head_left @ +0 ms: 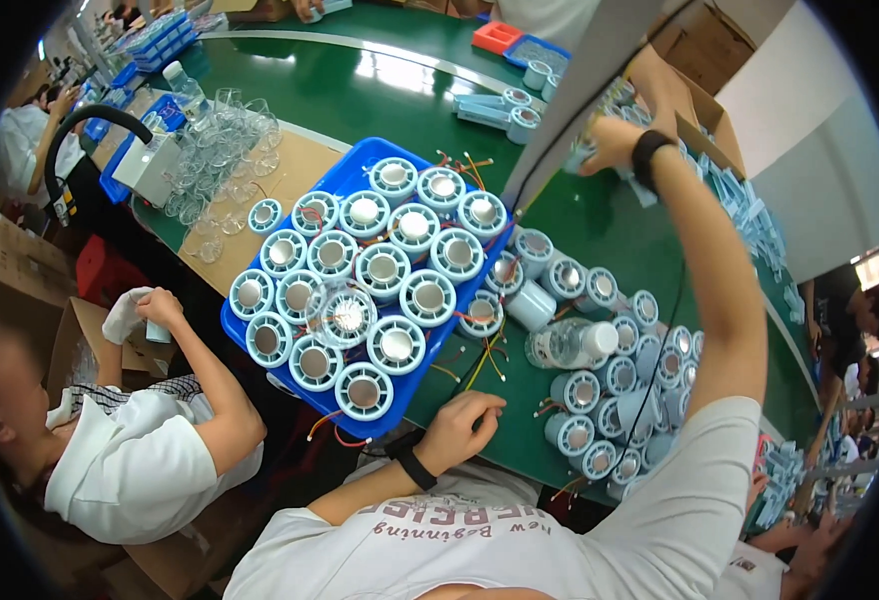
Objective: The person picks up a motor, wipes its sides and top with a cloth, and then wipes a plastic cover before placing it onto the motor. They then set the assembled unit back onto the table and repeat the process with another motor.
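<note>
My right hand (612, 146), black band on its wrist, is stretched far forward beside the grey post. Its fingers are closed on a small light-blue plastic piece (578, 158), partly hidden and blurred. At the near table edge rests my left hand (463, 432), fingers curled in, with nothing visible in them. It lies just right of a blue tray (368, 152) full of round light-blue motor housings (397, 343) with silver discs and coloured wires. A clear ring-shaped cover (342, 312) sits on one of them. More cylindrical housings (620, 375) stand to the right of my left hand.
A clear bottle with a white cap (572, 343) lies among the right-hand housings. The grey post (585, 85) rises from the green table (360, 75). Clear plastic cups (220, 150) crowd the left. Light-blue handle parts (740, 215) pile at far right. A co-worker (160, 440) sits at left.
</note>
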The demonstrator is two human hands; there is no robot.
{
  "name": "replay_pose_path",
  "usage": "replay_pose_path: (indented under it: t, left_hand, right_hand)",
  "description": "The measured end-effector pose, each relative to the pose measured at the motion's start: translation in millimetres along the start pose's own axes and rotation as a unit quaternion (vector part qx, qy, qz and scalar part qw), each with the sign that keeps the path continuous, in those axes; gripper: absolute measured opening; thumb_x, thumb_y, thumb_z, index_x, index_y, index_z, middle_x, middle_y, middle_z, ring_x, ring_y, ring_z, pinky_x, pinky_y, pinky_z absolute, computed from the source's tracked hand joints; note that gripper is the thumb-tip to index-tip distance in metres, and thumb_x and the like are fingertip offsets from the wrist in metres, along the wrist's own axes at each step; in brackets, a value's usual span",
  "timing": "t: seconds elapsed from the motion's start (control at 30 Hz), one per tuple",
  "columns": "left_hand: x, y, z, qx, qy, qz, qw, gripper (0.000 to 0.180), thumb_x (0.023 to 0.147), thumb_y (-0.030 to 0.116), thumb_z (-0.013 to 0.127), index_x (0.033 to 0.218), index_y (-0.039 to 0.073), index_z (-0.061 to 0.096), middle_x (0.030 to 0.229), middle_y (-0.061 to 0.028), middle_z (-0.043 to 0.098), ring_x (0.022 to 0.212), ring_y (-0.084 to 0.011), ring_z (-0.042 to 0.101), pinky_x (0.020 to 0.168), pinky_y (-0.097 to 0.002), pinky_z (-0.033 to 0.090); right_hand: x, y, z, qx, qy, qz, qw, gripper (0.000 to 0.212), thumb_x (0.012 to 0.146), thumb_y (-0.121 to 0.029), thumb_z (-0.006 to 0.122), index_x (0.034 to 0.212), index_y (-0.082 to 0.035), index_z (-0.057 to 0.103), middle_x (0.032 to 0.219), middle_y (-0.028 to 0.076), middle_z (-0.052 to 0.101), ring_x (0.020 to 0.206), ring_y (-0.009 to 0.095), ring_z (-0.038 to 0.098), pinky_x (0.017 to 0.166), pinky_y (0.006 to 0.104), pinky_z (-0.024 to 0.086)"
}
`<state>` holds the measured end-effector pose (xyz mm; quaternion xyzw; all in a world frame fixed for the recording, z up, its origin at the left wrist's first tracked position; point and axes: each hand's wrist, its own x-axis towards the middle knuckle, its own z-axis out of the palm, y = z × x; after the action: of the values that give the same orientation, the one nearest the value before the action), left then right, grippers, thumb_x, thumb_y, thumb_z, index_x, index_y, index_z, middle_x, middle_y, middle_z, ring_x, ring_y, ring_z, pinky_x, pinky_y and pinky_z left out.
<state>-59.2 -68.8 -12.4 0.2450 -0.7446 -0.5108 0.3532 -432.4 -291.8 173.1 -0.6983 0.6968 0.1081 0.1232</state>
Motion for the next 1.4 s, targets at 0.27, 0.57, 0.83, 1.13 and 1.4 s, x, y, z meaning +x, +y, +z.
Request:
replay_pose_path:
  t: [0.27,0.57,0.83,1.13,1.4]
  left_hand:
    - [1,2,0,-0.003,-0.007,0.036,0.999,0.013,0.085,-0.005,0.057,0.095,-0.002,0.064,0.08,-0.0121,0.067,0.077,-0.0224,0.068,0.067,-0.031,0.052]
    - [-38,85,-4,-0.172,-0.065,0.131,0.974,0.054,0.073,-0.008,0.074,0.124,0.0,0.056,0.128,-0.021,0.054,0.106,-0.0285,0.063,0.088,-0.036,0.055]
    - [-41,98,2,-0.059,-0.055,0.278,0.957,0.069,0.065,0.007,0.087,0.127,0.0,0.057,0.125,-0.0207,0.053,0.103,-0.0295,0.063,0.083,-0.0342,0.057]
    - [-54,104,-7,-0.191,-0.086,0.101,0.973,0.076,0.066,0.012,0.088,0.131,-0.004,0.052,0.121,-0.0165,0.055,0.106,-0.024,0.061,0.087,-0.0344,0.057]
    - [-52,99,-10,-0.305,-0.157,-0.021,0.939,0.083,0.07,0.012,0.086,0.137,-0.007,0.04,0.123,-0.0165,0.055,0.113,-0.0224,0.058,0.09,-0.0367,0.056]
  right_hand:
    - [-250,-34,-29,0.068,0.17,-0.077,0.98,0.071,0.065,-0.001,0.077,0.128,-0.014,0.047,0.112,0.01,0.059,0.102,0.023,0.059,0.088,0.0335,0.045]
    - [-387,-178,68,0.431,0.095,-0.011,0.897,0.076,0.065,-0.022,0.087,0.129,-0.012,0.047,0.113,0.006,0.061,0.087,0.013,0.062,0.075,0.0292,0.05]
    - [-382,-219,161,0.642,0.069,0.024,0.763,0.097,0.065,-0.046,0.088,0.137,-0.004,0.038,0.116,0.01,0.059,0.097,0.017,0.064,0.081,0.0269,0.05]
    - [-374,-205,171,0.651,0.079,-0.031,0.755,0.101,0.079,-0.066,0.065,0.146,0.001,0.03,0.117,0.013,0.06,0.098,0.019,0.064,0.073,0.0258,0.052]
    - [-368,-191,170,0.573,0.055,-0.07,0.815,0.094,0.083,-0.067,0.058,0.143,0.002,0.038,0.119,0.014,0.058,0.078,0.01,0.062,0.058,0.0182,0.045]
